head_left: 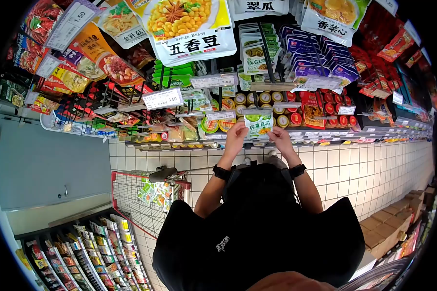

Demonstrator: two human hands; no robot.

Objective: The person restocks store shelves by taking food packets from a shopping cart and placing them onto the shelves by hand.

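A green and white packet of pickled vegetables [258,124] is stretched upright between my two hands, in front of the shelves. On its left edge my left hand [235,138] is closed in a pinch. My right hand [281,139] pinches the opposite edge. Just behind the packet stand several small jars [264,98] with gold lids. Jars with red lids [342,109] are to the right of them, and round tubs with green rims [210,125] are to the left.
A shopping cart [131,194] with several green and white packets [155,191] in it stands at my left. Hanging packets, such as spiced beans [189,36], and price tags [162,99] jut out overhead. Brown cardboard boxes [388,220] line the right side; another shelf rack [82,252] is behind left.
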